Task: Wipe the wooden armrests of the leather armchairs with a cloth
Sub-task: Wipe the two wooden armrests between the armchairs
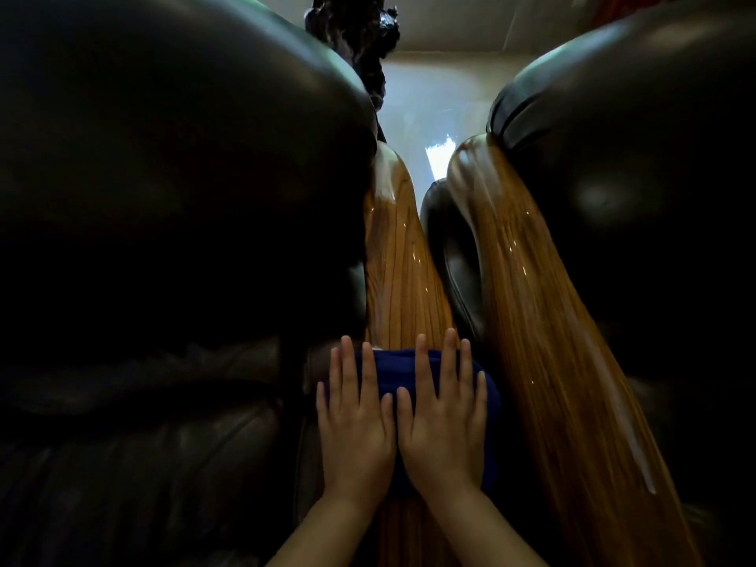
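two hands are laid flat, side by side, on one dark blue cloth (392,368), which is spread across the near part of the left wooden armrest (403,272). the left hand (354,427) and the right hand (444,423) are neither clenched nor gripping: the fingers are extended and slightly spread, the palms are pressed down on the cloth, and the fingertips of both reach past its far edge. the step in hand is judged to be a wipe along this armrest, with most of its length toward the rounded far end not yet covered. for a good stroke, pressure should be kept even under both palms, the cloth should be driven along the grain toward the far end, and its edges should be kept wrapped over the curved sides so that the flanks are reached as well. care is advised where the armrest meets the black leather cushion (172,198), since the cloth could bunch in that seam. counted in view: two hands, one cloth, two wooden armrests, the right wooden armrest (544,321) lying uncovered just beside, and two leather armchairs, the second at right (638,157).
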A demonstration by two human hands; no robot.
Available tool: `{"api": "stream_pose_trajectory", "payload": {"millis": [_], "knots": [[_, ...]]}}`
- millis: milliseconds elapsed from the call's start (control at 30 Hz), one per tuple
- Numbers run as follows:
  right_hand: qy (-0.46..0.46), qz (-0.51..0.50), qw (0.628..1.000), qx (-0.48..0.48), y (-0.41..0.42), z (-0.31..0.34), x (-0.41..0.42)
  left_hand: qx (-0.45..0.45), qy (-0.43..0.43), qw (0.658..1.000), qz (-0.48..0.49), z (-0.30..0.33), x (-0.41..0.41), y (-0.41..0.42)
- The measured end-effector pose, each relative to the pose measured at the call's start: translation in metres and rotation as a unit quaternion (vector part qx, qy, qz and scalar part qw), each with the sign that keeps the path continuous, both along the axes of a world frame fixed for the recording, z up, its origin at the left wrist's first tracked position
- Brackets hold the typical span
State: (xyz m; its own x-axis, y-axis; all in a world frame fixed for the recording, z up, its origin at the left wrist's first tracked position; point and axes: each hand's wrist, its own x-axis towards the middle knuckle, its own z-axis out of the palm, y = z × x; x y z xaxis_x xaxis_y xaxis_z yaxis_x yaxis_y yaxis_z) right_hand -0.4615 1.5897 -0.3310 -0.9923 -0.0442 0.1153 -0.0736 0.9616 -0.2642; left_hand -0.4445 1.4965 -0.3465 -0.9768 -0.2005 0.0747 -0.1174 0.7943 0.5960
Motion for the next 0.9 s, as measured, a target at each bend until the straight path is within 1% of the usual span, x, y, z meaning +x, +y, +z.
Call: {"api": "stream_pose_trajectory", "payload": {"millis": [100, 167, 267, 333, 400, 500, 633, 800, 900], "knots": [[0.012, 0.005, 1.0, -0.015, -0.006, 0.008, -0.051, -0.024, 0.008, 1.0, 0.002, 0.007, -0.05, -0.003], [0.004, 0.008, 0.999, -0.051, -0.007, 0.017, -0.077, -0.026, 0.005, 1.0, -0.006, 0.017, -0.077, -0.007], [0.028, 0.019, 0.993, -0.116, 0.004, 0.02, -0.069, 0.008, 0.017, 1.0, -0.025, 0.021, -0.072, -0.014], [0.011, 0.059, 0.988, -0.144, 0.015, 0.013, -0.049, 0.026, 0.006, 0.996, -0.083, 0.015, -0.054, -0.018], [-0.026, 0.088, 0.987, -0.129, 0.022, 0.004, -0.041, 0.019, -0.023, 0.99, -0.137, 0.008, -0.047, -0.021], [-0.048, 0.1, 0.989, -0.099, 0.023, 0.003, -0.053, -0.009, -0.049, 0.983, -0.175, 0.012, -0.06, -0.026], [-0.067, 0.11, 0.984, -0.12, 0.021, 0.009, -0.08, -0.02, -0.068, 0.981, -0.179, 0.018, -0.086, -0.032], [-0.073, 0.135, 0.974, -0.167, 0.02, 0.01, -0.121, -0.009, -0.079, 0.982, -0.17, 0.024, -0.124, -0.032], [-0.077, 0.155, 0.963, -0.205, 0.018, 0.011, -0.15, -0.028, -0.08, 0.982, -0.167, 0.027, -0.153, -0.035]]}}
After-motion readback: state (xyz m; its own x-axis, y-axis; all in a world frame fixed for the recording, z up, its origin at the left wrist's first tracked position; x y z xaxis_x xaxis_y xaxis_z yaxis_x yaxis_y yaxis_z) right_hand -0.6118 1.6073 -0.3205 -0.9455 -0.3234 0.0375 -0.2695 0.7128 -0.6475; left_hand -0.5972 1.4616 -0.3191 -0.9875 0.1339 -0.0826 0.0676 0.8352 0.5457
